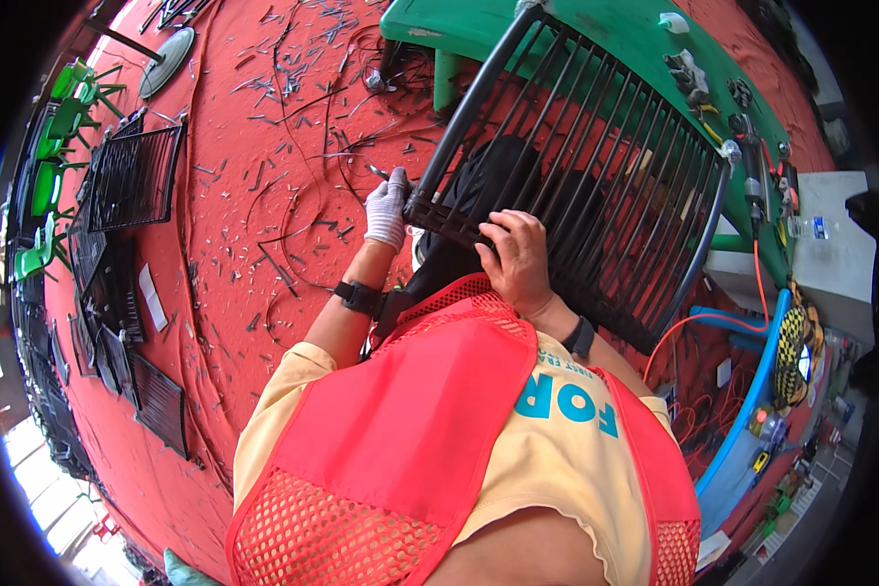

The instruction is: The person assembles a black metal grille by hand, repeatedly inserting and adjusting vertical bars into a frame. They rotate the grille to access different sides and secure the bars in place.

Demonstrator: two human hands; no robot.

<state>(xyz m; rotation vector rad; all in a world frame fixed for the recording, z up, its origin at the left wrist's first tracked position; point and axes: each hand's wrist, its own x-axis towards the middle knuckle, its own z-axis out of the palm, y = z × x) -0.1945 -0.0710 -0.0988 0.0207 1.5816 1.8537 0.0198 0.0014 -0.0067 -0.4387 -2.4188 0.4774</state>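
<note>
A black metal frame with several parallel dark bars or strips leans across my lap, its far side against a green table. My left hand, in a pale work glove, is closed at the frame's near left corner. A thin dark strip curves out from its fingers over the floor. My bare right hand curls its fingers over the frame's near edge, where a band of dark weave shows between the hands. Its fingertips are partly hidden.
Cut dark scraps and long loose strips lie over the red floor covering. Black frames and green chairs stand at the left. At the right, tools with an orange hose lie beside a blue table.
</note>
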